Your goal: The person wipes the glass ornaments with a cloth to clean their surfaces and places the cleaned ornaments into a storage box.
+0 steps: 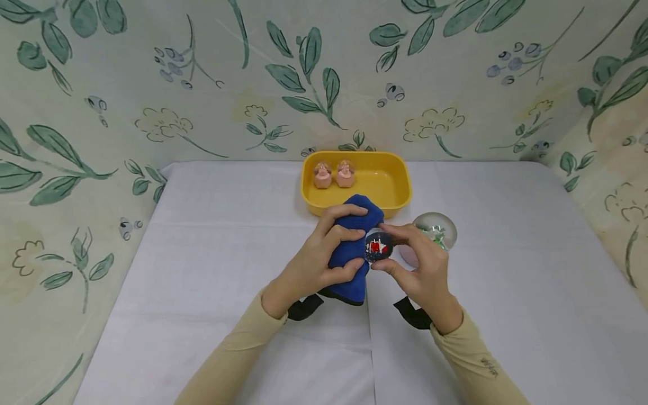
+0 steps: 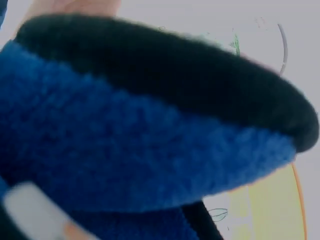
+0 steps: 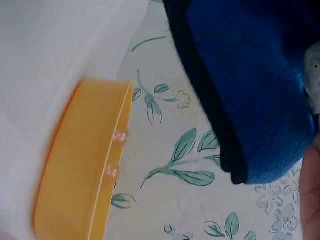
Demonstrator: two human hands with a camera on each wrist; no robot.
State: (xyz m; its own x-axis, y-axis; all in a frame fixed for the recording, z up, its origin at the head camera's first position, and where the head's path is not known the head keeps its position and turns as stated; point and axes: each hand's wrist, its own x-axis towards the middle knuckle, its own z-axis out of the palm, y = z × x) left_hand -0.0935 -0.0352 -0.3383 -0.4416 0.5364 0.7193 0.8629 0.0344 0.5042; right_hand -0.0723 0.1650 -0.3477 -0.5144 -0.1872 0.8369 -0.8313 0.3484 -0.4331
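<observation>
My left hand (image 1: 315, 257) grips a folded blue cloth (image 1: 355, 288) with a black edge, its fingers spread over the front. Against the cloth's right side is a small snow globe (image 1: 378, 246), with red and white bits inside and a dark part behind them. My right hand (image 1: 424, 273) pinches this globe between thumb and fingers. In the left wrist view the cloth (image 2: 135, 135) fills most of the picture and hides the left fingers. The right wrist view has the cloth (image 3: 245, 90) hanging at the upper right, with part of a finger (image 3: 311, 190) beside it.
Behind the hands stands a yellow tray (image 1: 397, 166) holding two small pink snow globes (image 1: 322, 175). A larger snow globe (image 1: 439, 225) with green inside and a pinkish base is partly hidden by the right hand. White cloth (image 1: 217, 253) covers the table, before a leaf-patterned backdrop (image 1: 212, 67).
</observation>
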